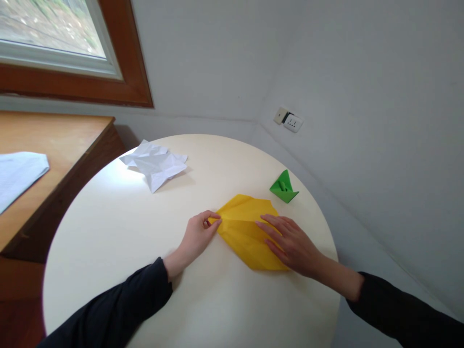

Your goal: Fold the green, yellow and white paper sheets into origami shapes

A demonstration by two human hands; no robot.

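A folded yellow paper [243, 227] lies flat on the round cream table [119, 232], right of centre. My left hand [197, 235] pinches the paper's left corner between thumb and fingers. Flat on the paper's right half rests my right hand [290, 241], fingers spread and pointing left. Both arms wear dark sleeves.
A small green folded paper figure [283, 187] stands near the table's far right edge. A crumpled white sheet [155, 164] lies at the far left of the table. A wooden desk [54, 145] with a pale blue paper [16, 174] stands to the left, under a window. A wall socket [289, 120] sits behind.
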